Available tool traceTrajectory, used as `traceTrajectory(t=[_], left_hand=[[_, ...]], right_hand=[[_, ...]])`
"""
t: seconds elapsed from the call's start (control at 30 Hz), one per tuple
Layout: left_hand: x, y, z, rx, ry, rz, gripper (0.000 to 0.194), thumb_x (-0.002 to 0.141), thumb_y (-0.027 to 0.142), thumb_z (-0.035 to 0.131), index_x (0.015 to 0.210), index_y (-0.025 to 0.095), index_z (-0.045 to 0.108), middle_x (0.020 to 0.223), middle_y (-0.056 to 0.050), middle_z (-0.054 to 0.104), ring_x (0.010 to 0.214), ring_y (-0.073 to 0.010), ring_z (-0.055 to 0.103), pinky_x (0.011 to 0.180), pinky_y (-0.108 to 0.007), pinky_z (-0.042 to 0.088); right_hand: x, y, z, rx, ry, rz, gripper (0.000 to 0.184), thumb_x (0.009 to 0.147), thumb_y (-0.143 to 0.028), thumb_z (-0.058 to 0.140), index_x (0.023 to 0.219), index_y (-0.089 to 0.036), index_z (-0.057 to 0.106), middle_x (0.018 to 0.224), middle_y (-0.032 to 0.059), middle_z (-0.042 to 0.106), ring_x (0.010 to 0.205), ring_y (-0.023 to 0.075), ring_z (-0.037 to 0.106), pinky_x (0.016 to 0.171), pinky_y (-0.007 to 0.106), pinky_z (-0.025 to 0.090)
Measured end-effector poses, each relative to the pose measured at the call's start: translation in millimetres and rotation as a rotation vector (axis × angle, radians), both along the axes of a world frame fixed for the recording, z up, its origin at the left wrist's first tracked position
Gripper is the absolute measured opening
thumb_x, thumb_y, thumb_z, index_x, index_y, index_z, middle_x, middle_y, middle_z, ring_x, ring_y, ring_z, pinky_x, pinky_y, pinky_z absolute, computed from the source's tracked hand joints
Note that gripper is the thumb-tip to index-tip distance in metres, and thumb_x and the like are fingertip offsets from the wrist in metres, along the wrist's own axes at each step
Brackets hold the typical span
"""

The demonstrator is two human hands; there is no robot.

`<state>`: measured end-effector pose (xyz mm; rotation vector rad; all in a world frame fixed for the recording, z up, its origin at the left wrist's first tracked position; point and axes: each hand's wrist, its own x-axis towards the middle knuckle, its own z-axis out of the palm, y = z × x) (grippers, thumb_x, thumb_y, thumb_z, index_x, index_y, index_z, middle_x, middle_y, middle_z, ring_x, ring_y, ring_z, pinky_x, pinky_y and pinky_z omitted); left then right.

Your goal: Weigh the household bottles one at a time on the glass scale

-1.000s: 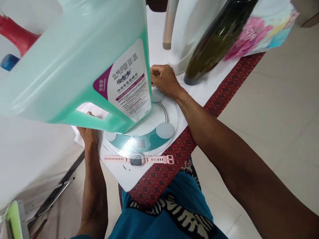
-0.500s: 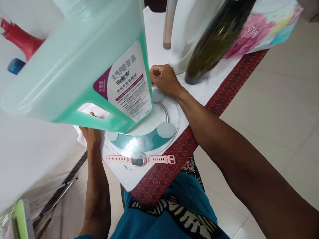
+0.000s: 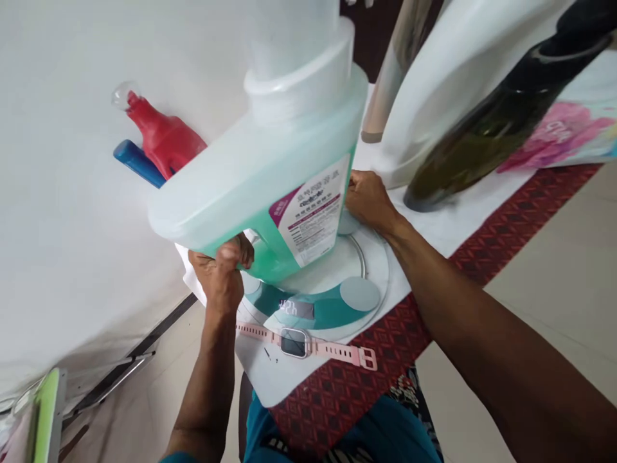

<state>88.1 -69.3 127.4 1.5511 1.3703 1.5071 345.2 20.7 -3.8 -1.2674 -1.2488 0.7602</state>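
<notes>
A large translucent jug (image 3: 270, 167) of green liquid with a white and purple label rests on a round glass bathroom scale (image 3: 332, 308). My left hand (image 3: 219, 263) is closed round the jug's handle, its fingers showing through the handle opening. Beyond the jug's right side, my right hand (image 3: 369, 196) is curled near the scale's far edge; its fingertips are partly hidden, so what they hold I cannot make out. Lit digits show on the scale display (image 3: 296, 307). A pink-strapped smartwatch (image 3: 294, 342) lies flat in front of the scale.
At the right stand a white jug (image 3: 409, 128), a dark bottle (image 3: 463, 151) and a pink-flowered pouch (image 3: 563, 132). Behind the jug at left are a red bottle (image 3: 168, 138) and a blue cap (image 3: 137, 161). A red patterned cloth (image 3: 347, 392) edges the table beside the wall.
My left hand has come up from beside the jug to grip its handle. The scale display has lit up with digits. The view has shifted, showing the jug's neck.
</notes>
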Motion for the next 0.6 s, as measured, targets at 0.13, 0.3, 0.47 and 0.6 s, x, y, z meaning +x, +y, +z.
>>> traceTrajectory(t=[0.13,0.3,0.47,0.6], left_hand=[[13,11,-3.6,0.118,-0.270,-0.006,0.089,0.074,0.079,0.096,0.053,0.024,0.030,0.048,0.006,0.024,0.040,-0.0083,0.027,0.040,-0.029,0.026],[-8,33,20.1,0.304,-0.326,0.145,0.087,0.071,0.077,0.101,0.059,0.023,0.034,0.053,0.006,0.029,0.043,-0.0068,0.030,0.040,-0.025,0.020],[-52,72,38.9,0.416,-0.188,0.328,0.084,0.079,0.084,0.088,0.067,0.026,0.029,0.057,0.006,0.023,0.047,-0.0096,0.026,0.041,-0.028,0.024],[-80,112,24.7,0.432,-0.146,0.393,0.069,0.078,0.071,0.087,0.067,0.027,0.034,0.055,0.007,0.026,0.048,-0.0102,0.025,0.044,-0.029,0.027]], right_hand=[[1,-2,2.5,-0.029,0.003,0.011,0.021,0.091,-0.038,0.078,0.078,-0.022,0.077,0.074,0.0027,0.079,0.068,0.0184,0.071,0.066,0.031,0.052],[2,-5,5.5,-0.082,0.050,0.035,0.020,0.091,-0.037,0.077,0.079,-0.021,0.076,0.076,0.0023,0.078,0.069,0.0155,0.068,0.070,0.030,0.052],[0,-3,5.4,-0.099,0.068,0.005,0.016,0.090,-0.034,0.077,0.081,-0.021,0.076,0.077,0.0025,0.079,0.073,0.0164,0.071,0.075,0.032,0.053],[0,-1,4.8,-0.097,0.073,0.012,0.018,0.090,-0.035,0.078,0.080,-0.021,0.075,0.077,0.0032,0.080,0.074,0.0177,0.072,0.075,0.033,0.054]])
